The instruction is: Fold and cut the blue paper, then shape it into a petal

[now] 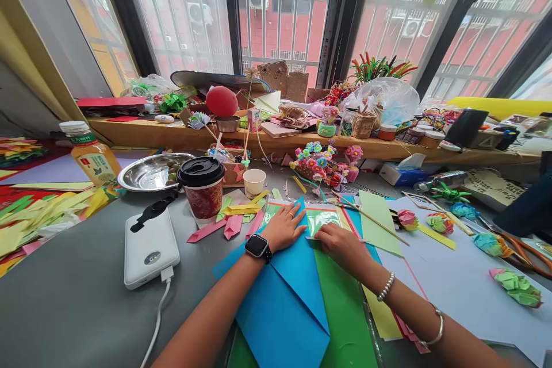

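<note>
A large blue sheet of paper (284, 316), with folded flaps and a diagonal edge, lies in front of me over green sheets (345, 310). My left hand (283, 229) rests flat on its upper part, fingers spread. It wears a ring and a black watch (257, 246). Beside the blue sheet's right edge, my right hand (334, 241) is closed, thumb and fingers pressed together. A thin greyish edge shows at its fingertips, too small to name. Under and behind the hands lies a clear plastic packet (323, 217) with an orange border.
Left of the paper stand a lidded coffee cup (202, 190), a white power bank (150, 247) with its cable, a juice bottle (92, 155) and a metal plate (150, 172). Paper buds (515, 287) and scissors (524, 250) lie to the right. Craft flowers (319, 164) stand behind.
</note>
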A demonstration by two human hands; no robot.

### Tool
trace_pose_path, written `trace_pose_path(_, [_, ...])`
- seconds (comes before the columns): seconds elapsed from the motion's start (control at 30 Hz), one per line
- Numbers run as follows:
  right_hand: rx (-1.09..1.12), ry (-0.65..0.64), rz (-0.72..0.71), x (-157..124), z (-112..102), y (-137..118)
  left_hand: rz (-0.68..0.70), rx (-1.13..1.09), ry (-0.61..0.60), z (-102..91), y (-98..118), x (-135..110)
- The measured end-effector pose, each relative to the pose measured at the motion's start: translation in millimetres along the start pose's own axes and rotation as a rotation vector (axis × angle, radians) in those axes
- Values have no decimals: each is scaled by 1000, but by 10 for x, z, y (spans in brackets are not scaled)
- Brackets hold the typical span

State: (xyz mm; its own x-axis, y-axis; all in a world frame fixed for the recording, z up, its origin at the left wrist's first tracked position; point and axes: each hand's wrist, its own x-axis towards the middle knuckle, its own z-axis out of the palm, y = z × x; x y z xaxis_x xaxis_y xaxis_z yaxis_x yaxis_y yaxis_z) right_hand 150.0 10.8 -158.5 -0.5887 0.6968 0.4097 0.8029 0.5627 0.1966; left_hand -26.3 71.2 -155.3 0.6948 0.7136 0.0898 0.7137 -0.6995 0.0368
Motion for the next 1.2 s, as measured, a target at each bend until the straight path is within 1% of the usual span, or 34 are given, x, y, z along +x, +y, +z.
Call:
trace_pose_path(0.2, [30, 68, -58, -115, 54, -78, -9, -24, 7, 41, -19, 6])
trace_pose_path(0.57, [44, 124, -189, -359, -175, -225, -13, -54, 17, 46, -20, 0])
trace_pose_path(0.93, [136, 127, -241, -584, -353, -369, -17, -60, 7, 48, -21, 10])
trace_pose_path(1.2, [188, 170, -227, -759, -350, -502, -13, -73, 12, 40, -20, 4])
